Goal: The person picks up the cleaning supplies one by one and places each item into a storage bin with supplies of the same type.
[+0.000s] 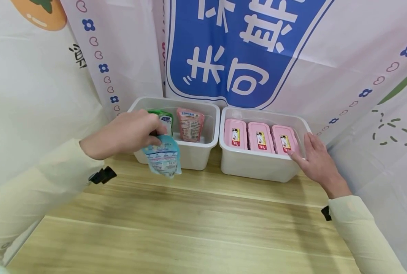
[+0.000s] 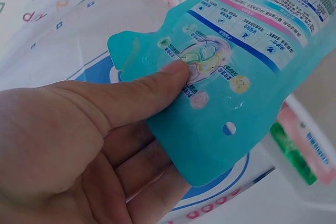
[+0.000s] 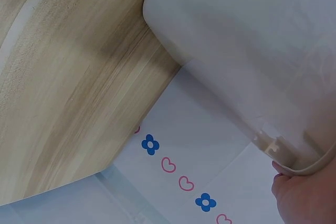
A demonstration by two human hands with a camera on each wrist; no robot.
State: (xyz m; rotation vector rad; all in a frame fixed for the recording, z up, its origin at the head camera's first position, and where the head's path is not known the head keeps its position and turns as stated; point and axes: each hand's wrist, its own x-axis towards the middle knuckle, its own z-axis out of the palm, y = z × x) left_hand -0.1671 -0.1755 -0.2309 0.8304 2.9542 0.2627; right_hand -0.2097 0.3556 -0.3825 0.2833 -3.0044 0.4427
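Note:
My left hand (image 1: 131, 133) pinches a light blue refill pouch (image 1: 164, 158) by one end, just in front of the left white bin (image 1: 193, 161). In the left wrist view, the thumb lies on the printed face of the pouch (image 2: 210, 145) and the fingers are behind it. Inside that bin are a green pouch (image 1: 166, 118) and a pink pouch (image 1: 191, 123). My right hand (image 1: 318, 161) rests at the front right corner of the right white bin (image 1: 258, 167), fingers extended along its side. Pink-lidded boxes (image 1: 259, 135) stand in a row in this bin.
Both bins stand side by side on a wooden table (image 1: 189, 220), against a printed cloth backdrop (image 1: 237, 57). More cloth (image 1: 378, 152) hangs close on the right, and likewise on the left.

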